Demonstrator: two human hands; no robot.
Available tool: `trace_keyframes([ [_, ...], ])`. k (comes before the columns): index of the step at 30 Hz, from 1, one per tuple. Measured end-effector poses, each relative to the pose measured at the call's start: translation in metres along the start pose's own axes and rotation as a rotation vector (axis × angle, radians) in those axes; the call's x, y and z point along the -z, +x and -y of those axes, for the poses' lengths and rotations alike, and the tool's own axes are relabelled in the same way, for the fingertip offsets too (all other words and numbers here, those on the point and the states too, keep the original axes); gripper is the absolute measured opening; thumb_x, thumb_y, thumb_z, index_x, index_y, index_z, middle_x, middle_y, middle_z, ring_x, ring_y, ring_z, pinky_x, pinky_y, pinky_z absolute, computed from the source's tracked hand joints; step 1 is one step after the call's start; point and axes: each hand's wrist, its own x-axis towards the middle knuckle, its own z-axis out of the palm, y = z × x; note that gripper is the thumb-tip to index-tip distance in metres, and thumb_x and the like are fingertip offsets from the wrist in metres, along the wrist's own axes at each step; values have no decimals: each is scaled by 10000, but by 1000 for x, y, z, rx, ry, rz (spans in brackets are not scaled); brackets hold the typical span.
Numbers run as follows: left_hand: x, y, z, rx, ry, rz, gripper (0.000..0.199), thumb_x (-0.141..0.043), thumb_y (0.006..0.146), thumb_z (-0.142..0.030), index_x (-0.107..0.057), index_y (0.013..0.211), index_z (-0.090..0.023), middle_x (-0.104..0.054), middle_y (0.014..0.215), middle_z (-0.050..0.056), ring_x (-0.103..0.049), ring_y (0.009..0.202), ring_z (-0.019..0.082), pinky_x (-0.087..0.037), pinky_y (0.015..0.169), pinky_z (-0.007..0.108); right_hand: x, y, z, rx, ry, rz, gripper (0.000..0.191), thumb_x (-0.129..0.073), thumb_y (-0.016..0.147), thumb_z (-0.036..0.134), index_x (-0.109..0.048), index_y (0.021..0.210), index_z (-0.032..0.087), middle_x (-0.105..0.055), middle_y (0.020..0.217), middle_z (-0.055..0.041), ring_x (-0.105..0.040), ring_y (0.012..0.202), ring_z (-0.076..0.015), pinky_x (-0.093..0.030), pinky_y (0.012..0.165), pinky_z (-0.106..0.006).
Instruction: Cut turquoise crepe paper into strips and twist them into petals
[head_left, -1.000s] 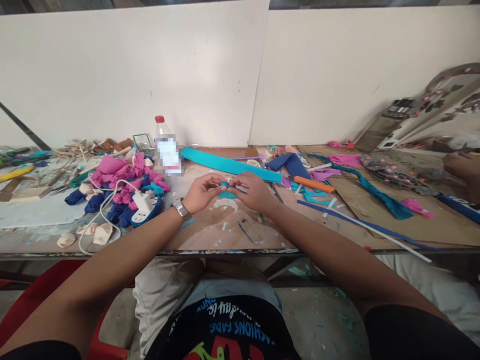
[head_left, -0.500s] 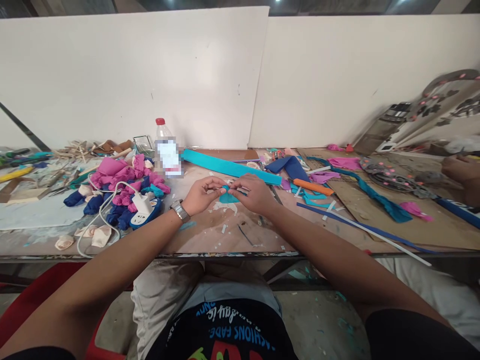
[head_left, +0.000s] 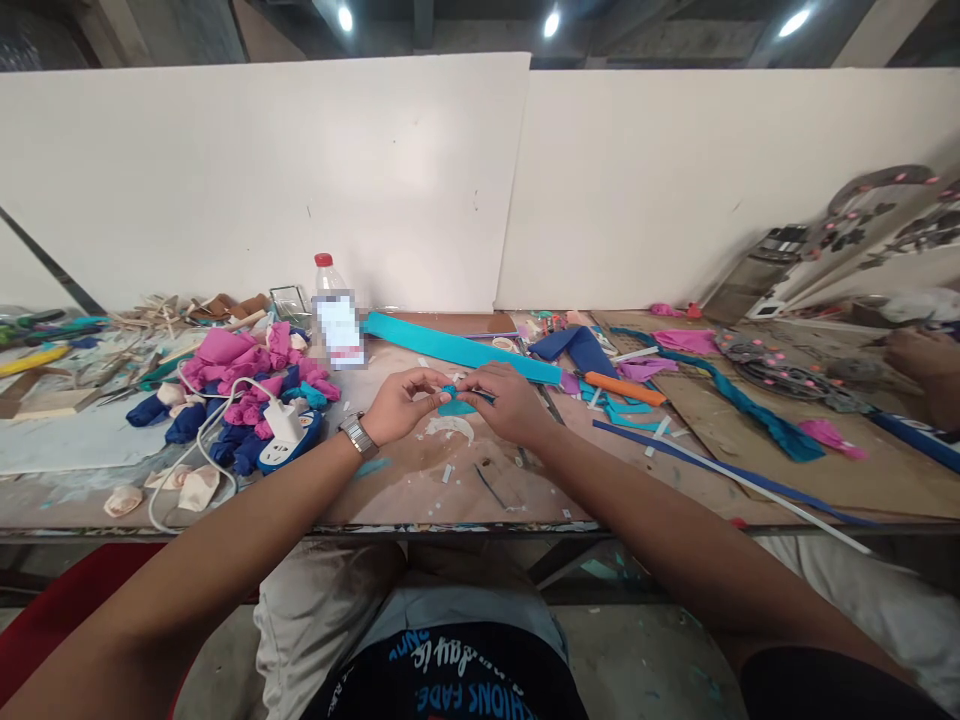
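My left hand (head_left: 402, 406) and my right hand (head_left: 511, 402) meet over the middle of the table, thumbs and forefingers pinched together. Between them is a small piece of turquoise cloth (head_left: 457, 408), gathered at the fingertips with a flat part hanging below. Whether it is cloth or crepe paper is hard to tell at this size. Just behind the hands lies a long turquoise strip (head_left: 457, 350), slanting down to the right. An orange-handled cutter (head_left: 624, 388) lies right of my right hand, beside turquoise scraps (head_left: 622, 411).
Leftward, a pile of pink and blue cloth rosettes (head_left: 229, 355) surrounds a power strip (head_left: 292, 440) with a white plug. A red-capped bottle (head_left: 324, 262) stands behind a phone (head_left: 341, 325). Blue and white strips (head_left: 720, 463) cross the right side. At far right is another person's hand (head_left: 919, 355).
The whole scene sits slightly lower as the head view tilts up. Both hands keep pinching the turquoise cloth, with only a slight shift of the fingers.
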Motion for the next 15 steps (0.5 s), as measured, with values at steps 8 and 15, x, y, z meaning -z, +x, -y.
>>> trace_keyframes([
  [8,0,-1,-2,-47,29,18,326,-787,860,-436,-780,1069,-186,-761,1105,122,-693,1002,225,-558,864,359,0,-1,2,-1,22,-16,203,-659,981,401,-716,906,221,-773,899,-56,-660,871,-224,-427,868,-393],
  [15,-1,-2,-4,-20,19,15,344,-850,795,-432,-786,1034,-194,-776,1063,109,-695,959,222,-550,866,370,-1,-1,2,14,27,-26,195,-661,979,406,-715,925,227,-777,899,-58,-672,863,-223,-446,859,-393],
])
